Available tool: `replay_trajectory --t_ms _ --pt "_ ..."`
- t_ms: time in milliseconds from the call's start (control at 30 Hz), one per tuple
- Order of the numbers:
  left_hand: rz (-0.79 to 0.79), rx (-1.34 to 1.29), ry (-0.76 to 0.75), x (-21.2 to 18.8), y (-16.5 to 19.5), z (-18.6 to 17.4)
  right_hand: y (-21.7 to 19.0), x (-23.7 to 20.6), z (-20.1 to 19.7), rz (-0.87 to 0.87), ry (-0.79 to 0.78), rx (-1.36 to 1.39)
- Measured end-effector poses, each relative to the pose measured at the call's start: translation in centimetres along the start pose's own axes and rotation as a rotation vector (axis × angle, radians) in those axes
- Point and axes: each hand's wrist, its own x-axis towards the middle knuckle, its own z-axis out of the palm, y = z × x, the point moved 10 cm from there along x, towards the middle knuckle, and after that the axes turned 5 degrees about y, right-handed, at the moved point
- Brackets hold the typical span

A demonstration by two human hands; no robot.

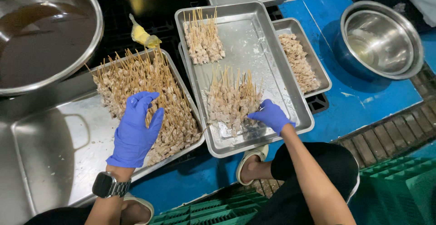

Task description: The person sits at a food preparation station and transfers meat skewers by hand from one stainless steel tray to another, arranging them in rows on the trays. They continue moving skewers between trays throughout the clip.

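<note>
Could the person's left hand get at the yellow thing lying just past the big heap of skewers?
Probably yes. The left hand hovers over the skewer pile, and the yellow piece lies beyond the tray's far edge with nothing covering it. The hand would only need to stretch over the upright sticks.

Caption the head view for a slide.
Gloved left hand on heaped skewers; right hand at a skewer row in the middle tray.

Pale meat skewers (231,101) heaped, sticks upward, in steel tray (272,70).
</note>
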Motion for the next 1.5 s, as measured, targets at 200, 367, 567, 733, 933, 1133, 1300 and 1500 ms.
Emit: replay_trajectory --t_ms 200,367,567,733,933,1133,1300,1500 --pt "-0.001 0.026 -0.009 -0.2 0.3 -0.1 1.3 0.8 1.7 -0.011 0.212 0.233" --pt "0.011 0.072 0.001 -0.4 0.7 -0.3 1.1 3.2 1.5 -0.075 0.22 0.371" --pt "-0.005 0.017 0.014 -0.9 1.0 -0.8 0.1 3.8 3.0 0.026 0.065 0.565" --pt "-0.029 0.026 0.013 -1.2 0.8 -1.0 -0.7 3.1 2.3 0.087 0.057 0.545" --pt "-0.017 0.02 0.027 -1.2 0.9 -1.3 -0.5 3.5 2.3 0.158 0.141 0.7" --pt "-0.077 0.028 -0.006 -1.4 0.7 -1.4 -2.4 3.5 3.7 0.125 -0.032 0.801" --pt "-0.087 0.043 -0.001 -1.3 0.6 -1.8 -6.5 1.8 3.6 -0.036 -0.099 0.718" --pt "-0.054 0.042 0.017 -1.5 0.3 -2.2 -7.3 0.8 3.5 -0.034 -0.079 0.845"
